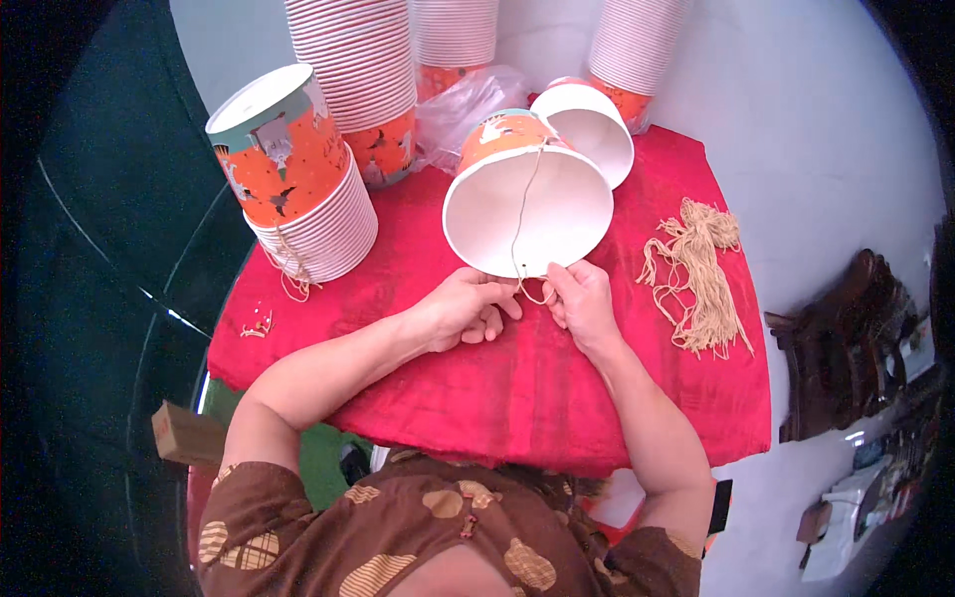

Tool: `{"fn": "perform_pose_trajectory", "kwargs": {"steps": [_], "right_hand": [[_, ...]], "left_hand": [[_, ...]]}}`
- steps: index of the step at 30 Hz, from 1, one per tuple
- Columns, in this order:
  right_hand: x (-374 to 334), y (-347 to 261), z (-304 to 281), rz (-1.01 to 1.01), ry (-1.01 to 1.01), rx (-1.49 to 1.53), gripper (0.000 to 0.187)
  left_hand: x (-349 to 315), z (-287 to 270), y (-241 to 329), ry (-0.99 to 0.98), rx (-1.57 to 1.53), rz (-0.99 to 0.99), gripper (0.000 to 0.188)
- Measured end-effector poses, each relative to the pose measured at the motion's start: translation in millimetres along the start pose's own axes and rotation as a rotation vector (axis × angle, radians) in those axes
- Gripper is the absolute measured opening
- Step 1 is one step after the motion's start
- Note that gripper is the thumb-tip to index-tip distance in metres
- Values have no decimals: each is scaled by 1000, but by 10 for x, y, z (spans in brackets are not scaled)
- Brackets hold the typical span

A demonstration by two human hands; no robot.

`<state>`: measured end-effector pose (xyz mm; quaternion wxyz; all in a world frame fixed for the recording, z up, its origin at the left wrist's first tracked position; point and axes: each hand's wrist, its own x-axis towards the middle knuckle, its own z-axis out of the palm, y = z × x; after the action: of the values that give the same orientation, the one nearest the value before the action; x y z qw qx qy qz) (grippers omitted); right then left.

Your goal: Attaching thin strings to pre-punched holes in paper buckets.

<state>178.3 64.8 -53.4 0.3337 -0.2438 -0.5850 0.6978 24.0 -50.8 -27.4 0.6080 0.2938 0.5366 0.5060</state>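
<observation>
A paper bucket (527, 204), orange outside and white inside, lies tipped on its side with its open mouth facing me. A thin tan string (528, 204) crosses the mouth from the upper rim to a small hole near the lower rim. Below that hole, the string's end makes a small loop between my hands. My left hand (471, 310) is closed, with thumb and index finger at the string just under the rim. My right hand (583, 302) pinches the string's other side against the lower right rim. The fingertips partly hide the string's end.
A red cloth (418, 388) covers the table. A bundle of tan strings (704, 279) lies right. Nested buckets (293, 169) stand left; tall stacks (353, 70) rise behind, beside a clear plastic bag (468, 114). Another tipped bucket (592, 134) lies behind mine. Small scraps (259, 325) lie left.
</observation>
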Motion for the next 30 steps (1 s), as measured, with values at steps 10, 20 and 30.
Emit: {"fn": "perform_pose_trajectory", "kwargs": {"steps": [10,20,30], "right_hand": [[-58,112,116,-117,-43,-105,22],[-77,88,147,-163,20,-330,20],[-15,172,132,-153,43,-182,21]], "left_hand": [[24,-59,-173,-53,-295,7,25],[-69,-53,-217,-26,-356,-15,19],[-65,43,-323,102,899,1050,10]]}}
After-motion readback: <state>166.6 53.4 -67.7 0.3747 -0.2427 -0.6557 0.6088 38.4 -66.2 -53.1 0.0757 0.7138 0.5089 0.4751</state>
